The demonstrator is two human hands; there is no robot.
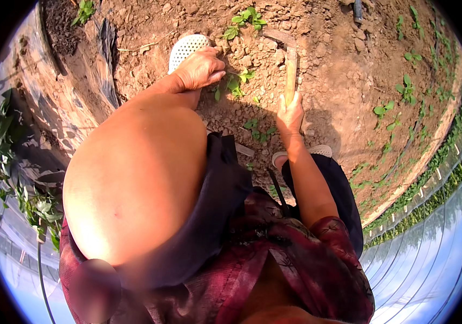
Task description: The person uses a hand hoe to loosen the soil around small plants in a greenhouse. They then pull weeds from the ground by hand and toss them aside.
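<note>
My right hand (290, 113) is closed around the wooden handle (291, 71) of a short hand hoe or sickle. Its dirt-coloured blade (280, 36) bends left at the far end and rests on the loose soil, just below a leafy seedling (248, 20). Beside my white perforated shoe (186, 49), my left hand (200, 69) is low over the ground with its fingers curled. Green leaves (237, 85) lie against the soil just right of its fingertips. Whether those fingers grip a stem is hidden.
My bare bent knee (133, 174) fills the left side. Another shoe (321, 150) is near my right forearm. Crumpled plastic film (109, 60) lies at left, and a dark pipe end (358, 11) at the top. Small plants (407, 91) grow on the right, towards the greenhouse wall (429, 186).
</note>
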